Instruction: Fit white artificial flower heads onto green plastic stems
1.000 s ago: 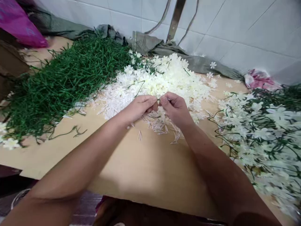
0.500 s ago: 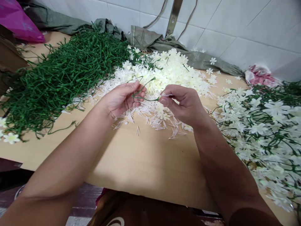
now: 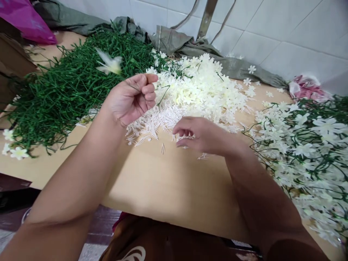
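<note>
My left hand (image 3: 137, 96) is closed around a green artificial flower stem (image 3: 164, 95); one thin end of it sticks out to the right of the fingers. A white artificial flower (image 3: 111, 66), blurred by motion, shows just beyond the back of that hand and appears to be on the same stem. Lower and to the right, my right hand (image 3: 199, 136) has curled fingers with a gap between them and the thumb, and I see nothing held there. It is over the near edge of a heap of thin white stamens (image 3: 152, 121).
Green stems (image 3: 67, 87) are piled on the left. Loose white blossoms (image 3: 201, 83) lie heaped behind my hands. Assembled white flowers (image 3: 307, 148) with stems cover the right side. Grey cloth (image 3: 233, 67) runs along the tiled wall, with a pink-and-white plastic bag (image 3: 308, 88) near it.
My left hand has moved up and left and closed on the stem, with a white flower now showing beside it. My right hand has let go of the stem and moved down.
</note>
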`<state>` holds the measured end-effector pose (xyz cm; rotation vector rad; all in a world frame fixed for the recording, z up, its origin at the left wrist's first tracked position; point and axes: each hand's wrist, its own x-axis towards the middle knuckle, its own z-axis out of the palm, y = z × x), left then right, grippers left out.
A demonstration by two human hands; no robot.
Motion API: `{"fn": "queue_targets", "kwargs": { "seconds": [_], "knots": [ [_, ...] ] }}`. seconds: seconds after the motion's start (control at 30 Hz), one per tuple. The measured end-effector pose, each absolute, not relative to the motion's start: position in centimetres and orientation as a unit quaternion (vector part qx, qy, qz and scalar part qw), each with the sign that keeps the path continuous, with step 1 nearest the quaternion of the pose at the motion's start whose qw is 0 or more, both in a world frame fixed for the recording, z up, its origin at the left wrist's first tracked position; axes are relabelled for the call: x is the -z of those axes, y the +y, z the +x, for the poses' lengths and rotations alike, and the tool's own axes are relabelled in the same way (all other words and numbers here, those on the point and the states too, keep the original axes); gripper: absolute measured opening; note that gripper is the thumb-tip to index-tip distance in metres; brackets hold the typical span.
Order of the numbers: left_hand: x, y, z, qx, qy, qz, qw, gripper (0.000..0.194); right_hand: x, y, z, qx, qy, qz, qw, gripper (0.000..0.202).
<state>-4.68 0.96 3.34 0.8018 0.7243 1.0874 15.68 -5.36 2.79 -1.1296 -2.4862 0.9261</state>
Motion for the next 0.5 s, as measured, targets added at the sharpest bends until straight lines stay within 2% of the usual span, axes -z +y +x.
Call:
{"fn": "queue_targets", "kwargs": {
  "seconds": [0.13,0.2,0.33,0.5],
  "knots": [
    [-3.5,1.0,-5.0,-0.498,0.279,0.369,0.733,0.025,-0.2,-6.6,12.7,-0.211,-0.920,-0.330,0.035,0.012],
    [-3.4,0.9,-4.9,-0.481,0.274,0.389,0.736,0.025,0.9,-6.7,11.8,-0.194,-0.926,-0.324,0.025,0.013],
    [-2.6,0.6,-3.8,-0.424,0.324,0.486,0.692,0.012,0.5,-6.0,12.4,-0.234,-0.917,-0.319,0.051,0.017],
    [-0.6,-0.5,-1.5,-0.303,0.433,0.681,0.506,0.010,-3.4,-4.9,16.5,-0.274,-0.863,-0.394,0.155,0.014]
  ]
}}
